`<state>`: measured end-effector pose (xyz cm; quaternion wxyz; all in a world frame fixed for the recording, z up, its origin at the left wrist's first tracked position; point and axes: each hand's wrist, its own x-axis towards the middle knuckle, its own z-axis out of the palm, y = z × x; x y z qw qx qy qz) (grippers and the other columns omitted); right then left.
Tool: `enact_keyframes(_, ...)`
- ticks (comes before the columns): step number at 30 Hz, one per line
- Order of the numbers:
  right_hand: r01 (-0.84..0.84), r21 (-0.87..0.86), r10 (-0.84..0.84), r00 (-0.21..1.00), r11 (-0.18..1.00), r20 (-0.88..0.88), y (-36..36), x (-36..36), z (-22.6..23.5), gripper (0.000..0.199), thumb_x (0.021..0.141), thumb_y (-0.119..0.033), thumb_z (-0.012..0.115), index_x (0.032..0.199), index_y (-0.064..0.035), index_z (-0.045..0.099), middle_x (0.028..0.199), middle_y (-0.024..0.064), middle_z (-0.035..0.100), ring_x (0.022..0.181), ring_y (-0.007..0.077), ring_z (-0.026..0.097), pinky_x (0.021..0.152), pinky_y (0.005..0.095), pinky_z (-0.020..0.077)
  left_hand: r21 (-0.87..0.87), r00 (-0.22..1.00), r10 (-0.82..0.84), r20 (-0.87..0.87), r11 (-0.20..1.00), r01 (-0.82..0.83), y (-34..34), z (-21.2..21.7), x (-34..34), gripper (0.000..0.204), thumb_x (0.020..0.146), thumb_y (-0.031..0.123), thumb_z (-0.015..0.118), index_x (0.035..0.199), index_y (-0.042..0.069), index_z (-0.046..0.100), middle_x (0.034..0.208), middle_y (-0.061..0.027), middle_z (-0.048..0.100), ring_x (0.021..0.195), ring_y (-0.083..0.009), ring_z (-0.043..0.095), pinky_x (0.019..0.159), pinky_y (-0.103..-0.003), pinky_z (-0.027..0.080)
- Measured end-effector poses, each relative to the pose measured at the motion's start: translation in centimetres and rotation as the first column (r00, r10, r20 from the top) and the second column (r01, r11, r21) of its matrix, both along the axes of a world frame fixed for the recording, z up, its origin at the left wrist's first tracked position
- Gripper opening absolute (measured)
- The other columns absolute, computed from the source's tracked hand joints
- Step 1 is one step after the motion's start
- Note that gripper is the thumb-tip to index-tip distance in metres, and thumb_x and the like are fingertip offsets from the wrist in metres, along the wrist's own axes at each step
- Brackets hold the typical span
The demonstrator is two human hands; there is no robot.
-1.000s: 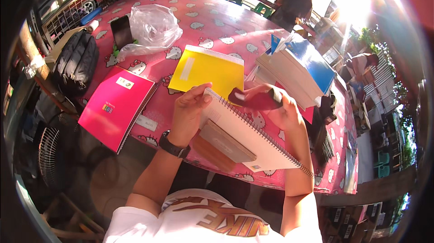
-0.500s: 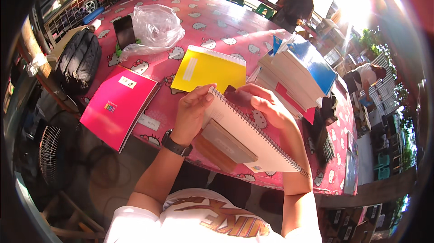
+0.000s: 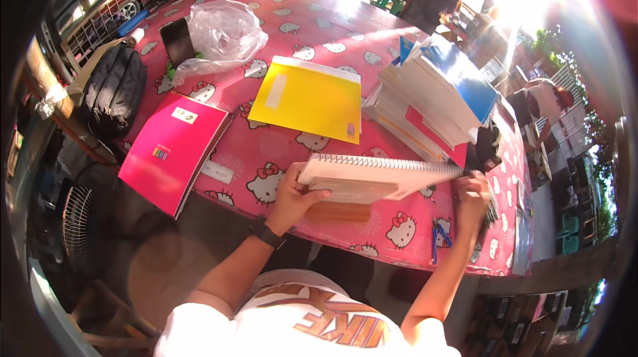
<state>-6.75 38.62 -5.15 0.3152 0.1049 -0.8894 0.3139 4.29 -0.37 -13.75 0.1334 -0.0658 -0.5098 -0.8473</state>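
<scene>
A white spiral notebook (image 3: 412,176) is held tilted above the front of the table, its wire binding along the far edge. My left hand (image 3: 297,195) grips its left end, thumb on the near side. A flat greyish-brown piece (image 3: 352,189) lies against the notebook's near face, and a brown block (image 3: 339,212) shows just below. My right hand (image 3: 473,192) is at the table's right side, by a dark spiral-bound item (image 3: 490,207) and the notebook's right end. Motion blurs its fingers, so its hold cannot be made out. Blue pens (image 3: 438,238) lie left of my right forearm.
A yellow notebook (image 3: 309,99) lies beyond my hands, a pink notebook (image 3: 174,147) to the left. A tall stack of books (image 3: 425,91) stands at right. Farther left are a black bag (image 3: 114,91), a phone (image 3: 177,41) and a clear plastic bag (image 3: 226,31). Other people are in the background.
My right hand has left the notebook's binding and moved right. The notebook has swung so its binding runs nearly level. The blue pens have come into view.
</scene>
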Motion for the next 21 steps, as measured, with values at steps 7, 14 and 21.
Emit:
enact_keyframes(7,-0.568,0.269,0.604,0.794,0.778,-0.071,-21.6,6.9,12.5,0.034,0.071,-0.010,0.070,0.104,-0.0072,0.062,0.101,0.0088,0.062,0.096,0.0283,0.057,0.081,0.0354,0.0454,-0.109,0.916,0.330,-0.231,0.926,-0.361,-2.2,6.1,0.6,0.041,0.081,0.013,0.070,0.116,0.002,0.053,0.118,-0.0059,0.051,0.109,-0.0142,0.047,0.098,-0.032,0.036)
enact_keyframes(14,-0.791,0.251,0.776,0.605,0.558,0.179,-27.0,5.7,10.6,0.024,0.073,-0.011,0.071,0.094,-0.0053,0.059,0.088,0.0094,0.057,0.089,0.0288,0.055,0.074,0.0385,0.0456,-0.222,0.896,0.340,-0.287,0.886,-0.407,-2.6,8.4,0.5,0.020,0.077,-0.002,0.070,0.095,0.001,0.065,0.092,-0.0060,0.062,0.086,-0.0135,0.059,0.076,-0.025,0.047)
enact_keyframes(21,-0.874,0.170,0.819,0.486,0.455,0.304,-27.9,5.0,11.3,0.022,0.073,-0.010,0.071,0.090,-0.0046,0.058,0.084,0.0090,0.057,0.078,0.0269,0.058,0.065,0.0348,0.0466,-0.271,0.892,0.328,-0.310,0.869,-0.414,-3.6,8.3,0.6,0.018,0.075,-0.004,0.071,0.091,0.000,0.065,0.086,-0.0067,0.065,0.081,-0.0138,0.061,0.071,-0.026,0.048)
